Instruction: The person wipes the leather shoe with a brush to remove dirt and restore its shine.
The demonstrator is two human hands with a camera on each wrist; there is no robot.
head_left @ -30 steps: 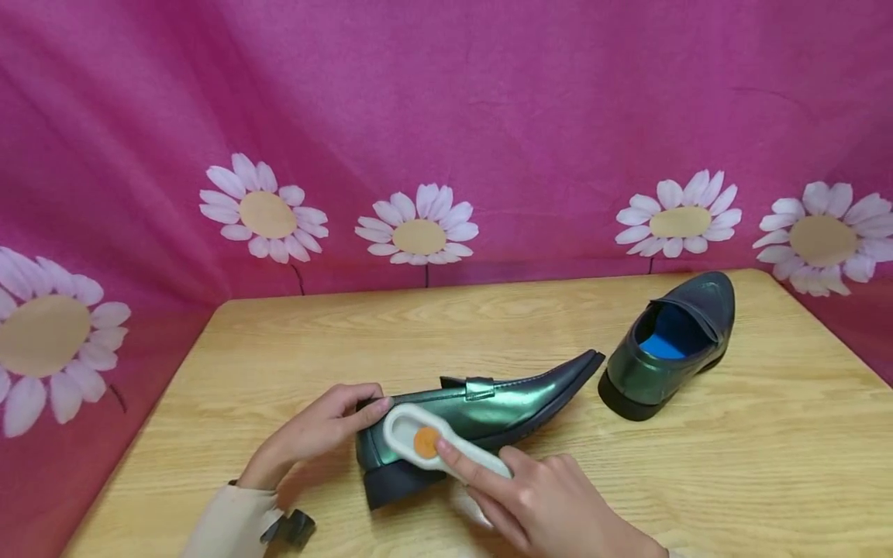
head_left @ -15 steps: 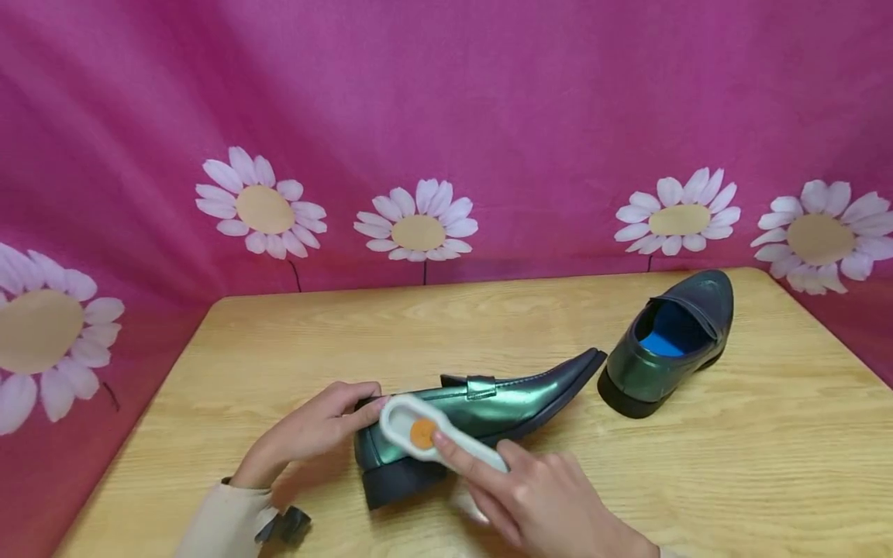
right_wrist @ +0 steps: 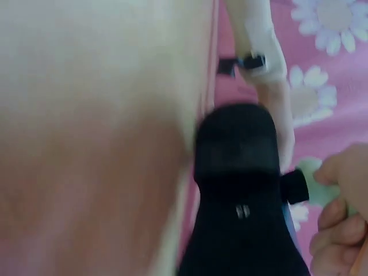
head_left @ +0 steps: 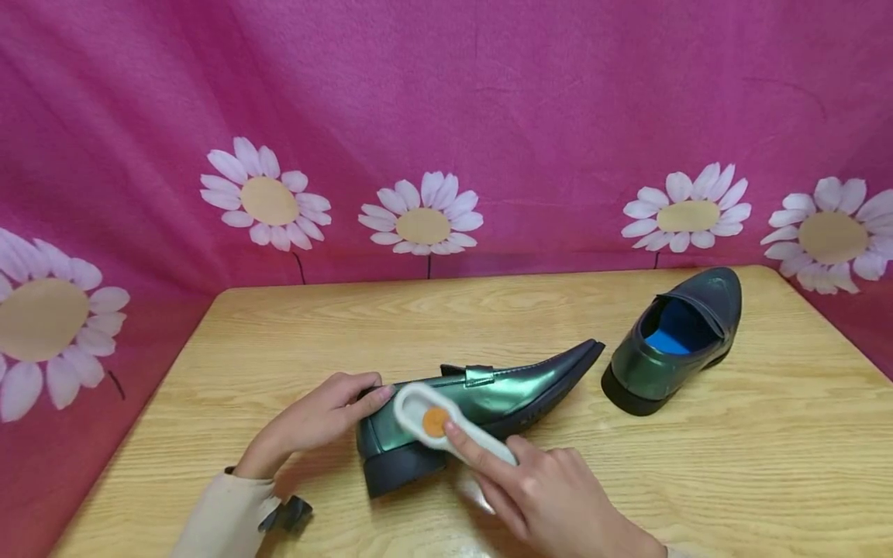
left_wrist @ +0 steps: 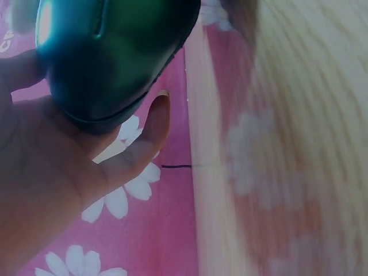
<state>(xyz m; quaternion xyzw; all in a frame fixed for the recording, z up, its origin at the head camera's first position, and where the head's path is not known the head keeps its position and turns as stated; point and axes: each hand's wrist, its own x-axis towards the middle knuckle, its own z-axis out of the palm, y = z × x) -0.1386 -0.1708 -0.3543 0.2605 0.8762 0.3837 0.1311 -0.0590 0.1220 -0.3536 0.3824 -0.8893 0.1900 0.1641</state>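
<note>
Head view: I see the left hand (head_left: 317,418) pinching one shoe (head_left: 498,399), right hand (head_left: 558,492) clasping a probable brush (head_left: 434,422); second shoe (head_left: 652,372) near tabletop's (head_left: 753,442) far-right corner.

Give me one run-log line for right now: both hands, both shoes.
left hand: holds near shoe by heel end | right hand: grips pale brush at that shoe's side | far shoe: upright on table

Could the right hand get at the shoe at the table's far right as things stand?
Probably not to grasp it yet: the right hand grips a white-handled tool, which it would likely need to put down first. Only tabletop shows between that hand and the far shoe.
</note>
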